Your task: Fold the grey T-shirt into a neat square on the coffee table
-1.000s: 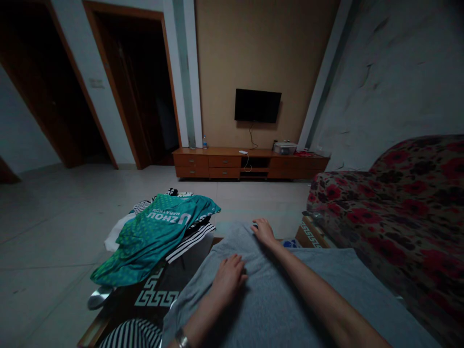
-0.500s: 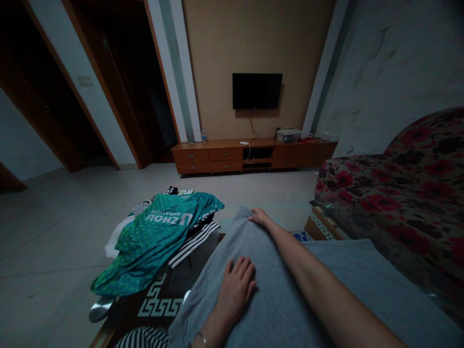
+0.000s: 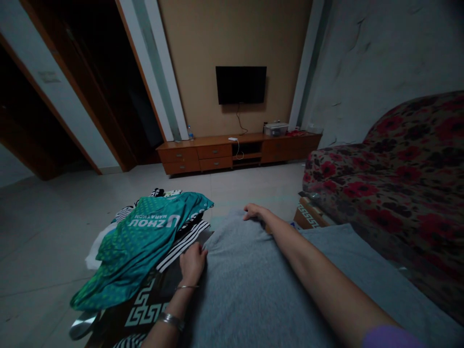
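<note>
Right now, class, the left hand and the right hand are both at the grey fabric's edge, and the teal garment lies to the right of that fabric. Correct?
Not quite: the teal garment lies to the left of the grey fabric, as the head view shows. The left hand and right hand are both at its edge.

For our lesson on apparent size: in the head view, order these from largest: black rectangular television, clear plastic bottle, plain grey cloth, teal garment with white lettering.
1. Plain grey cloth
2. Teal garment with white lettering
3. Black rectangular television
4. Clear plastic bottle
</note>
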Tool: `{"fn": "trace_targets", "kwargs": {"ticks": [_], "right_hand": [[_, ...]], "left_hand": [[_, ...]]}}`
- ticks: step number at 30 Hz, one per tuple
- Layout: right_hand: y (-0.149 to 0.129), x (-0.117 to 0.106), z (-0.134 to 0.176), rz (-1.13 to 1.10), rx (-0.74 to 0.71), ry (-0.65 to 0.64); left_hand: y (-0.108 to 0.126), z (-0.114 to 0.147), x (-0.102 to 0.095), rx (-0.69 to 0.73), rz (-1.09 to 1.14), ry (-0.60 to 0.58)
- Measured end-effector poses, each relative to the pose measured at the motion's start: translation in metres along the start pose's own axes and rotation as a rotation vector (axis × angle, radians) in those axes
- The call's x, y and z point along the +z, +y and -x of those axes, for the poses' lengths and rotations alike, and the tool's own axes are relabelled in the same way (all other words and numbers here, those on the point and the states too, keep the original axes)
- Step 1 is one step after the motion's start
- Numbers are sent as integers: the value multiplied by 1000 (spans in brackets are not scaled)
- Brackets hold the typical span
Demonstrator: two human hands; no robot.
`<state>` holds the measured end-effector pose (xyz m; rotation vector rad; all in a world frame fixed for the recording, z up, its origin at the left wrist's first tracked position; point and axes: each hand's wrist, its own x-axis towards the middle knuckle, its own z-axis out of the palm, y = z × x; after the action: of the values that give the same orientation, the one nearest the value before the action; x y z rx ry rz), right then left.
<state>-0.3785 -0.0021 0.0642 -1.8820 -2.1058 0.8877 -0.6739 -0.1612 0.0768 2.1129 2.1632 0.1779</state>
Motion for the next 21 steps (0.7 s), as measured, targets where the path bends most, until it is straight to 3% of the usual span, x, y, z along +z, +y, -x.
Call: {"fn": "trace_targets", "kwargs": {"ticks": [3,5,9,11,16,19,21], "right_hand": [[-1,-6,3,-13,-30,14],[-4,-5,4,-28,-63,27],[-13,-4,9,-59,-126,24],[-21,-11,15,-74,-163,26],[-58,-38,60,-103,-297,87],[-70,-31,129,-47,-544,185],[-63,-11,190,83,-743,145]], "left_hand": [[11,6,3,59,-91,163],[23,15,10,240,-96,233],[39,31,33,719,23,74],[38,37,43,830,31,-11],[34,43,50,826,-19,-73],[36,45,48,800,-3,-79],[37,48,48,748,57,-52]]}}
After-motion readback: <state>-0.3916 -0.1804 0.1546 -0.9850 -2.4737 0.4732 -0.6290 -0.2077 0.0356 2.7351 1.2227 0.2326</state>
